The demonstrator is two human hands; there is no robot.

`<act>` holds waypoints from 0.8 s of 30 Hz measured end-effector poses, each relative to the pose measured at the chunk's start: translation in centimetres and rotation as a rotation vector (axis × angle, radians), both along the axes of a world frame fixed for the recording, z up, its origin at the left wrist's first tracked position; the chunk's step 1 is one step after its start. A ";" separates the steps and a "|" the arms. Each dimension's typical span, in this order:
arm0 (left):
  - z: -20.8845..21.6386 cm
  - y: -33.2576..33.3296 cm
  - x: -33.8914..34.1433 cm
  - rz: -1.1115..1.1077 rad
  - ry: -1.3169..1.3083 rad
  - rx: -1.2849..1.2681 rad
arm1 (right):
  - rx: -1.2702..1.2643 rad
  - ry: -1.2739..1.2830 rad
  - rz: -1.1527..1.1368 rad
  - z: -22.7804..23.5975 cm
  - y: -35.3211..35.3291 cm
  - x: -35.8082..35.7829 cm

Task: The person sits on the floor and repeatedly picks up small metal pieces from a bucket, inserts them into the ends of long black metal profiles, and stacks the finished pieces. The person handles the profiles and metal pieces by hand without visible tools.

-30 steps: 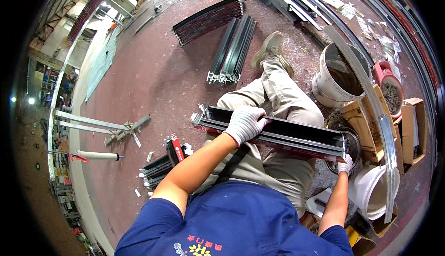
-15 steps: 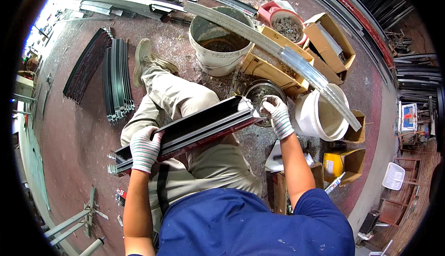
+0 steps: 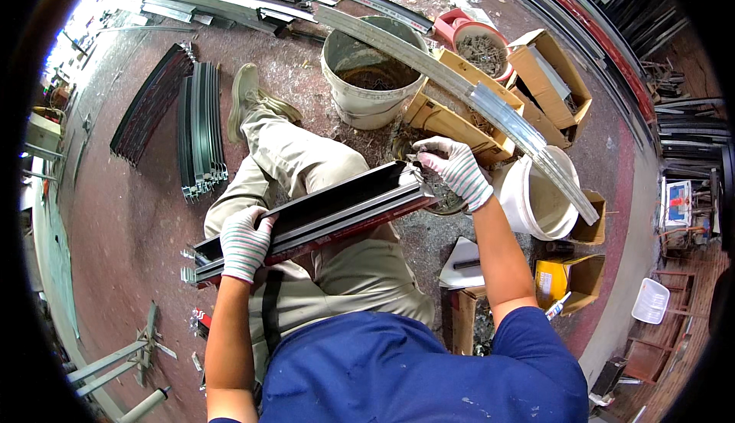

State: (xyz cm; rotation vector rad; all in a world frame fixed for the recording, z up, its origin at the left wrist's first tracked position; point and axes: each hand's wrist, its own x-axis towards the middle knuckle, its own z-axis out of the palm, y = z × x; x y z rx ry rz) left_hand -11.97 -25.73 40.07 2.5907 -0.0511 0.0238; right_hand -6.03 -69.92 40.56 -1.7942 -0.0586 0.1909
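Observation:
A dark metal channel profile (image 3: pixel 329 220), with a silvery rib and a red-printed side, lies slantwise across my thighs. My left hand (image 3: pixel 246 244), in a striped knit glove, is wrapped around it near its left end, where small metal fittings (image 3: pixel 188 266) stick out. At the opposite end, my right hand (image 3: pixel 453 167), gloved alike, has its fingers bent together close to the profile's tip. Whatever the right fingertips hold is too small to make out. Beneath that hand a round container (image 3: pixel 444 195) of small metal pieces shows in part.
Black and green profiles (image 3: pixel 200 128) lie stacked on the floor at left. Beyond my knees stand a grey bucket (image 3: pixel 367 109), a wooden box (image 3: pixel 452 136) and a pink-rimmed tub (image 3: pixel 481 46) of small parts. A long pale strip (image 3: pixel 459 90) spans to a white bucket (image 3: pixel 528 201).
My right hand has turned and moved slightly left, in over the profile's right end. My left hand keeps its grip. The whole view has shifted a little.

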 end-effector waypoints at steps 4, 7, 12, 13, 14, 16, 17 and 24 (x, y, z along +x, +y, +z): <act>-0.1 0.0 0.1 -0.015 -0.012 0.039 | -0.160 -0.188 0.145 -0.4 -0.1 1.1; 0.0 0.0 0.2 -0.017 0.004 0.041 | -0.146 -0.158 0.163 -0.3 0.3 1.3; 0.2 -0.1 0.2 -0.008 0.020 0.033 | -0.119 -0.181 0.194 -0.5 0.1 1.5; 0.2 -0.2 0.2 -0.010 0.017 0.030 | -0.135 -0.178 0.188 -0.6 0.2 1.5; 0.1 -0.1 0.2 -0.008 0.019 0.033 | -0.151 -0.174 0.181 -0.7 0.3 1.6; -0.2 0.1 0.2 -0.005 0.023 0.040 | -0.112 -0.113 0.139 -0.4 0.7 1.3; -0.2 0.1 0.2 -0.009 0.020 0.032 | -0.091 -0.083 0.119 -0.3 1.0 1.2; -0.5 0.3 0.4 -0.007 0.055 0.024 | -0.107 -0.171 0.081 -1.6 1.9 1.2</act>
